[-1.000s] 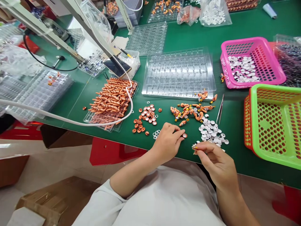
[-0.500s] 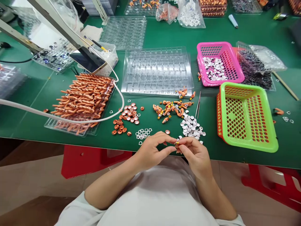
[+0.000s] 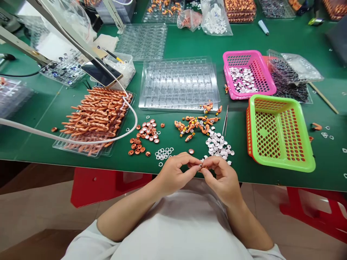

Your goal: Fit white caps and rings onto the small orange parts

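My left hand and my right hand meet fingertip to fingertip at the table's front edge. Each is closed in a pinch on something small between them, mostly hidden by the fingers; a bit of orange shows at the right fingertips. Just beyond my hands lie white round caps, and behind these are orange curved parts with yellow bits. Left of my hands are thin white rings and orange round cups. A single orange-rimmed disc lies above my left fingers.
Metal tweezers lie beside the caps. A green basket and a pink basket stand on the right. Clear trays lie behind, orange sticks are piled at left, and a white cable loops over them.
The view has shifted slightly. Both hands stay together, but the fingertips have turned a little; the yellow bit seen between them earlier no longer shows.
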Demonstrator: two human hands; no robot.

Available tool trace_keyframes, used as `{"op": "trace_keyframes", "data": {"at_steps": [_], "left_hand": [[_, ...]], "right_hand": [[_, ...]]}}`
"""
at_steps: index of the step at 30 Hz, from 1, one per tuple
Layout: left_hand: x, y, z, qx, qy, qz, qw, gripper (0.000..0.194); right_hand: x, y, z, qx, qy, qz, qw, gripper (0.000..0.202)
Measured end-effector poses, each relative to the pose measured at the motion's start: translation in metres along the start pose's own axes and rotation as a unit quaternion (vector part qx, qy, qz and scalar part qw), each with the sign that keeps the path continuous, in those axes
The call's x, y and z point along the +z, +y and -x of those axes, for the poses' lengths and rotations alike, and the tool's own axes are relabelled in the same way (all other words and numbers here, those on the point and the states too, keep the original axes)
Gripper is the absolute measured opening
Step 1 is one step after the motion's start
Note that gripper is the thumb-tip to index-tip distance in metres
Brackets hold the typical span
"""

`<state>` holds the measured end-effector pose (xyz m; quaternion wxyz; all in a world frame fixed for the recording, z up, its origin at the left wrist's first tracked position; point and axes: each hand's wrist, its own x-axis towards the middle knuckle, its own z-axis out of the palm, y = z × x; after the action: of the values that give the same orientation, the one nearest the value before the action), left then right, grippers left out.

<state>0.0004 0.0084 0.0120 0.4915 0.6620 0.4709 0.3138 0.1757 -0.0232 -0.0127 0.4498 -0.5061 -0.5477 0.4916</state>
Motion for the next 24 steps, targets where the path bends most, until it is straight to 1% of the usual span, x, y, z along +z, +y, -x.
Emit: {"op": "trace_keyframes", "data": {"at_steps": [3, 5, 8, 10, 13, 16, 18, 24], "left_hand": [[0.0032, -0.0011, 0.0004, 0.022, 0.026, -0.008, 0.999, 0.012], [0.0052, -0.0021, 0.0008, 0.024, 0.047, -0.006, 0.999, 0.014], [0.0069, -0.0038, 0.0015, 0.000, 0.069, 0.015, 0.998, 0.014], [0.0072, -0.0047, 0.0018, -0.030, 0.061, 0.051, 0.996, 0.013], [0.0074, -0.0050, 0.0015, -0.084, 0.024, 0.142, 0.986, 0.013], [0.0077, -0.0039, 0.0005, -0.117, -0.001, 0.201, 0.973, 0.015], [0.0076, -0.0028, 0.0002, -0.123, -0.004, 0.201, 0.972, 0.016], [0.0076, -0.0032, 0.0022, -0.115, -0.009, 0.148, 0.982, 0.018]], "right_hand": [[0.0015, -0.0003, -0.0009, -0.048, 0.018, 0.057, 0.997, 0.011], [0.0021, 0.0000, -0.0005, -0.090, 0.032, 0.100, 0.990, 0.014], [0.0020, 0.0010, 0.0013, -0.178, 0.032, 0.127, 0.975, 0.024], [0.0013, 0.0018, 0.0023, -0.204, 0.027, 0.125, 0.971, 0.029], [-0.0002, 0.0020, 0.0015, -0.186, 0.038, 0.148, 0.971, 0.033], [-0.0012, 0.0011, -0.0017, -0.168, 0.041, 0.178, 0.969, 0.023], [-0.0015, 0.0005, -0.0038, -0.154, 0.036, 0.177, 0.971, 0.015], [-0.0020, 0.0007, -0.0058, -0.083, 0.020, 0.125, 0.988, 0.006]]}}
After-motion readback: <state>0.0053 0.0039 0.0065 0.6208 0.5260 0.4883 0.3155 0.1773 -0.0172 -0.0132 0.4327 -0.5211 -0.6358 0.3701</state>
